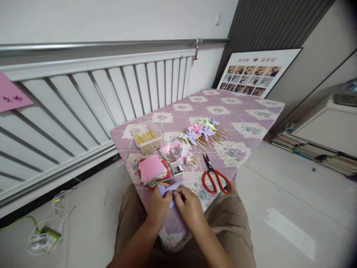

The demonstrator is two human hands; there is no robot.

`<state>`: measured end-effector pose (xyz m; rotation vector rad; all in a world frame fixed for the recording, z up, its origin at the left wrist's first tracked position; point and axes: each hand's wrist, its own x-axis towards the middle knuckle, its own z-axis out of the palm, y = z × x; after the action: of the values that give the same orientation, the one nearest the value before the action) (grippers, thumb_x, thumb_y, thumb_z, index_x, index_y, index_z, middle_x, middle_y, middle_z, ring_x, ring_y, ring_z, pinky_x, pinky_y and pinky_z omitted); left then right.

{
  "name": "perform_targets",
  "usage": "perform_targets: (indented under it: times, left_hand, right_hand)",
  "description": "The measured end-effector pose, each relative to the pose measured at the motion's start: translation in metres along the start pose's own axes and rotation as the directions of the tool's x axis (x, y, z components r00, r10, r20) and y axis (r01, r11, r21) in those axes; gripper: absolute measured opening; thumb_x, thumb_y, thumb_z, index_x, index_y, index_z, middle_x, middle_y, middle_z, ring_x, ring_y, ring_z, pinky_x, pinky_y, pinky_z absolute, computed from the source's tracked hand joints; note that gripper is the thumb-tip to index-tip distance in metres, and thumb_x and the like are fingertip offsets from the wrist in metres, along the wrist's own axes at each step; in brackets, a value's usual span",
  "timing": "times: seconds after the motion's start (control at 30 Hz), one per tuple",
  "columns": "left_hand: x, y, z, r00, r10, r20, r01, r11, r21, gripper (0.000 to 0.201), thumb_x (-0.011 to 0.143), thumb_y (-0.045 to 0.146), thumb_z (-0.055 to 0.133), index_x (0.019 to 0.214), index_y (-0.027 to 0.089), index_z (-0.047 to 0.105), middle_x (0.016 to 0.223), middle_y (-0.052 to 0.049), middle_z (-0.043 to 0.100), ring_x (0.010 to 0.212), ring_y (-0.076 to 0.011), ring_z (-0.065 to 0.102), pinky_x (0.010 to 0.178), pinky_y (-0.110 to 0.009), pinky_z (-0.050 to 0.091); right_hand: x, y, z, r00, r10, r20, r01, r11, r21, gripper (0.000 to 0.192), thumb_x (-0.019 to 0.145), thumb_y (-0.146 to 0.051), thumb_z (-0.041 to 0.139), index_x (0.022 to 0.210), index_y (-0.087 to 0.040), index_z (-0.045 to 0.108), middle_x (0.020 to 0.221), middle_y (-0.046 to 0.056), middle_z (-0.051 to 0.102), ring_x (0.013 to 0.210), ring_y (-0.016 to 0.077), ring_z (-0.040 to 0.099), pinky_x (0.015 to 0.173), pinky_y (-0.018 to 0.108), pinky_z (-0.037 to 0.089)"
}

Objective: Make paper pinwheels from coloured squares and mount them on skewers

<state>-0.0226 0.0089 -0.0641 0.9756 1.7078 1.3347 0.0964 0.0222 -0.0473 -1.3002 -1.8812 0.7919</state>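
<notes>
My left hand (159, 206) and my right hand (190, 207) meet at the near edge of a low table, both pinching a folded piece of lavender paper (169, 188). Just beyond my left hand lies a stack of coloured paper squares (153, 170) with a pink sheet on top. Red-handled scissors (214, 175) rest to the right of my right hand. Farther back lie several finished paper pinwheels on wooden sticks (203, 132).
The table wears a purple floral cloth (245, 111). A clear box of wooden sticks (147, 138) and small clear containers (173, 152) stand behind the paper stack. A white radiator (83, 100) lines the left wall. A photo board (252, 74), stacked books (312, 150) and a power strip (46, 240) surround it.
</notes>
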Motion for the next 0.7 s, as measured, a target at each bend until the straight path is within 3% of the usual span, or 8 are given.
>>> perform_targets:
  times: [0.23,0.7]
  left_hand:
    - [-0.0041,0.0024,-0.0007,0.999,0.040,-0.001,-0.040,0.998,0.055,0.016,0.068,0.017,0.055,0.083,0.018,0.059,0.069,0.001,0.062,0.063,-0.0156,0.058,0.062,-0.027,0.044]
    - [-0.0028,-0.0044,-0.0001,0.996,0.084,0.018,-0.085,0.995,0.049,0.017,0.067,0.015,0.055,0.083,0.018,0.060,0.073,0.000,0.063,0.067,-0.0159,0.058,0.066,-0.027,0.044]
  right_hand:
    - [0.0067,-0.0013,0.0014,0.975,0.209,0.079,-0.223,0.880,0.420,0.022,0.075,-0.033,0.055,0.058,-0.022,0.045,0.052,-0.007,0.040,0.049,0.0113,0.038,0.048,0.023,0.034]
    - [0.0071,0.0023,0.0041,0.970,0.227,0.089,-0.242,0.840,0.486,0.024,0.070,-0.032,0.060,0.057,-0.023,0.043,0.051,-0.009,0.035,0.048,0.0100,0.032,0.046,0.021,0.031]
